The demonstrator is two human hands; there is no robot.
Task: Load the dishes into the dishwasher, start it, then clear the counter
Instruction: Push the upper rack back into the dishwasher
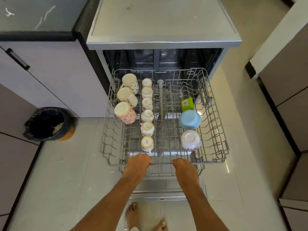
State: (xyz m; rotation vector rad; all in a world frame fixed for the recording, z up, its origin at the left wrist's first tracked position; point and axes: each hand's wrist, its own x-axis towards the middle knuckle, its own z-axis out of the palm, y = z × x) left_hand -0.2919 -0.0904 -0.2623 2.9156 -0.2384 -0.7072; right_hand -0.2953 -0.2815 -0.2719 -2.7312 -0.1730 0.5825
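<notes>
my left hand [139, 161] curled round the rack [220, 130] front rail | my right hand [182, 165] grips same rail | rack extended from dishwasher [163, 27] | mugs [126, 97] along left edge, blue bowl [190, 119] near right edge

Three mugs [127, 95] crowded the left side of the rack [215, 114], a row of six small cups [147, 104] just beside them; a green box [187, 104], a blue bowl [190, 120] and a white bowl [190, 140] lined the right-centre. The middle lane and the far-right tines lay open. The left hand [139, 161] and right hand [183, 165] gripped the front rail.
</notes>
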